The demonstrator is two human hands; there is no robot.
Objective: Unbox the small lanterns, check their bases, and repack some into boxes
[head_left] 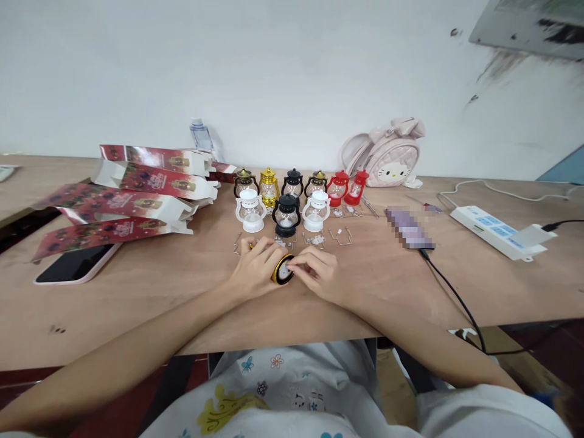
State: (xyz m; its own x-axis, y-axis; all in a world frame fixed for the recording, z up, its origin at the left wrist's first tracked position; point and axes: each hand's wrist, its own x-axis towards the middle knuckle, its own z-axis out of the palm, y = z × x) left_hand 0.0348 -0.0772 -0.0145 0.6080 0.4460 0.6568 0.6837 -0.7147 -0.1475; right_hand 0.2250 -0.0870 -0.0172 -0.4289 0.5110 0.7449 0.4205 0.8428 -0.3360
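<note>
Gold-rimmed lantern piece (283,271) sits on edge at the near-centre of the table (182,292), w/ its pale round face turned to the camera, caught between both hands: left hand (254,263) curled round its left side and gripping it, right hand (319,274) closed in a fingertip pinch on its right rim. Looks like a fitting or twisting step on this one part, mid-way; whatever small bit is being worked is too hidden to tell. Next move prob. calls for a firm left hold and a fine, steady pinch w/ the right, since the part is small & round. Just beyond the hands lie thin wire handles (340,234), then a front row of three mini lanterns (286,214) (white, black, white) and a back row in black, gold & red. Surface is light wood; printed red boxes (137,201) and a phone (75,264) at left, power strip (497,231) at right, pink bag (387,155) against a plain white wall
</note>
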